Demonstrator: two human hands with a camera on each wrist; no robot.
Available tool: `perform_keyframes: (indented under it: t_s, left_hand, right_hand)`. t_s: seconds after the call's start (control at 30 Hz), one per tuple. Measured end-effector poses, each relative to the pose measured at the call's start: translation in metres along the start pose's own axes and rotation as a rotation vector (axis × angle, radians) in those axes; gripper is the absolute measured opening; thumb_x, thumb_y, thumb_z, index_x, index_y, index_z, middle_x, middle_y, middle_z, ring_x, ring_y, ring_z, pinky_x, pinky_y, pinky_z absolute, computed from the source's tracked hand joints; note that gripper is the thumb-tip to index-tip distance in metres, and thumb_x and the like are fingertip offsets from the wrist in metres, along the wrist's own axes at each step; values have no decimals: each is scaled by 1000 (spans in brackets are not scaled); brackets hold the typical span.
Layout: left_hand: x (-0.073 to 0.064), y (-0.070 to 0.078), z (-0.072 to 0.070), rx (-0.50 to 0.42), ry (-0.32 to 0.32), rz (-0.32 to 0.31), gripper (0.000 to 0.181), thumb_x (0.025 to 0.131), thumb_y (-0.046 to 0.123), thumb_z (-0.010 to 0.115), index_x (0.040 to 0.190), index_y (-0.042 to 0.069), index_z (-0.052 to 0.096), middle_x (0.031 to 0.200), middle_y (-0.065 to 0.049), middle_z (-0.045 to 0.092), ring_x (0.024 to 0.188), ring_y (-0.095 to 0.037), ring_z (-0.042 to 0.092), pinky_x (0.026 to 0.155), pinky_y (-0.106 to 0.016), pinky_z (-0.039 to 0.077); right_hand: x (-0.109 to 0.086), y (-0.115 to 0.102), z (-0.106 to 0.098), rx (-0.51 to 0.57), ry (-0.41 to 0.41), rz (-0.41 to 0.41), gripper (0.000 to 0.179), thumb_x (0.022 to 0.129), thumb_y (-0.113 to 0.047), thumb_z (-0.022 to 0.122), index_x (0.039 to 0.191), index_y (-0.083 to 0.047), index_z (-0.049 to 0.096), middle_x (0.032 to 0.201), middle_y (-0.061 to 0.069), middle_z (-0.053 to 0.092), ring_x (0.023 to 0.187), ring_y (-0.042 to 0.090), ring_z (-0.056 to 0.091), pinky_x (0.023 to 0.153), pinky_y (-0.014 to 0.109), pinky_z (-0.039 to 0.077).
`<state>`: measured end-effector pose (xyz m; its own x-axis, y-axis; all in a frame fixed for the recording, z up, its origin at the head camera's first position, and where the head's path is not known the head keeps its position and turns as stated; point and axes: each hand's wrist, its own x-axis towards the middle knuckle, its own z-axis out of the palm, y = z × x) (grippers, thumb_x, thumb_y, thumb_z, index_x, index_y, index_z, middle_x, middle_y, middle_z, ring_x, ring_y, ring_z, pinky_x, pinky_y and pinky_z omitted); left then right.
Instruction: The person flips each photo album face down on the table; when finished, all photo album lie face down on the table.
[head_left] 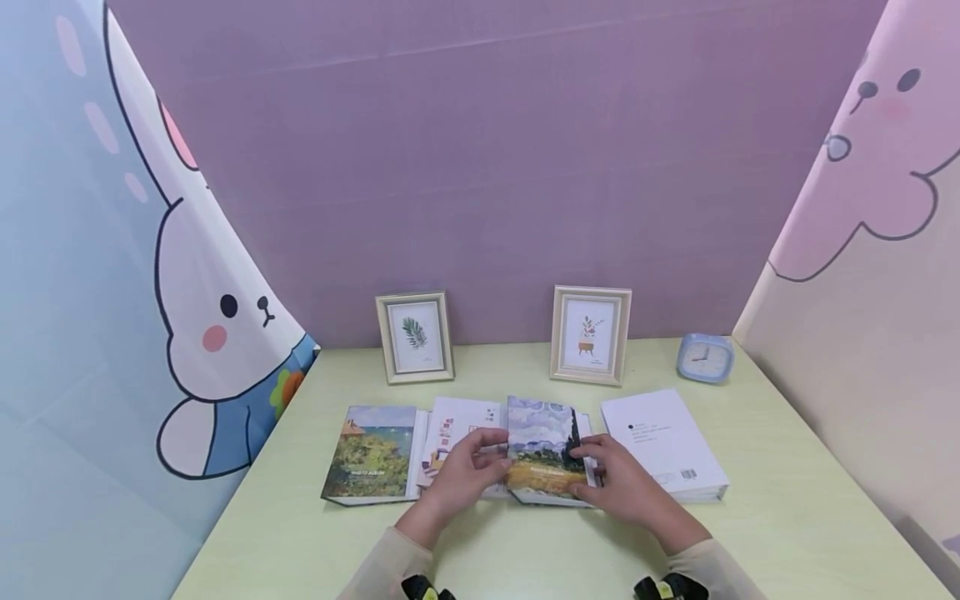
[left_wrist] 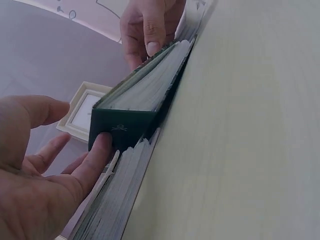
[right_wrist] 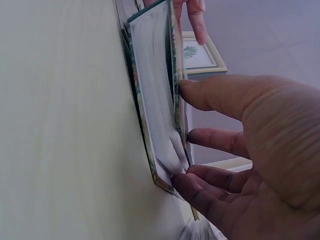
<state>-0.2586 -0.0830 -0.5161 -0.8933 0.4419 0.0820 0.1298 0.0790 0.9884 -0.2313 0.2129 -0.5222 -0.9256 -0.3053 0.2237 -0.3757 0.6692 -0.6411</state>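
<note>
A photo album (head_left: 542, 450) with a painted landscape cover lies between my two hands. My left hand (head_left: 471, 471) is at its left side; in the left wrist view one fingertip touches the dark green spine (left_wrist: 122, 125) while the thumb stands off it. At the opposite edge, my right hand (head_left: 618, 479) grips the album, its thumb on the cover (right_wrist: 177, 95) and other fingers at the page edges (right_wrist: 160, 125). The cover is slightly raised from the pages there. Partly behind my left hand lies a white album (head_left: 457, 425) with small printed pictures.
Another landscape photo album (head_left: 371, 450) lies at the left end of the row, and a white book (head_left: 660, 442) at the right. Two framed plant pictures, a left frame (head_left: 416, 337) and a right frame (head_left: 591, 335), stand behind. A blue clock (head_left: 705, 358) stands at the back right.
</note>
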Motion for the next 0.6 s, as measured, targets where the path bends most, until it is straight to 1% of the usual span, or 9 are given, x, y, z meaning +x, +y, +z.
perform_keyframes:
  t_s: [0.13, 0.3, 0.47, 0.6]
  left_hand:
    - [0, 2, 0, -42, 10, 10, 49, 102, 14, 69, 146, 0, 52, 150, -21, 51, 134, -39, 57, 103, -39, 56]
    - [0, 1, 0, -92, 23, -3, 51, 101, 13, 71, 147, 3, 52, 150, -19, 51, 133, -39, 56, 101, -40, 57]
    - [0, -2, 0, -120, 26, -3, 54, 100, 12, 72, 149, 7, 52, 151, -17, 51, 134, -36, 56, 101, -39, 57]
    - [0, -1, 0, -164, 13, 14, 55, 101, 11, 70, 152, 9, 50, 156, -18, 47, 137, -36, 54, 104, -39, 55]
  right_hand:
    - [1, 2, 2, 38, -1, 10, 53, 84, -25, 90, 129, -5, 70, 138, 19, 56, 98, 24, 69, 84, 34, 61]
    - [1, 2, 4, 89, -8, 21, 52, 84, -23, 90, 129, -6, 70, 138, 18, 55, 102, 27, 69, 86, 35, 62]
    - [1, -1, 3, 125, -9, 9, 52, 85, -22, 89, 129, -4, 69, 138, 18, 55, 104, 30, 68, 87, 36, 62]
    - [0, 0, 4, 173, -11, -10, 51, 87, -22, 88, 130, -4, 68, 137, 18, 55, 104, 31, 68, 87, 38, 63]
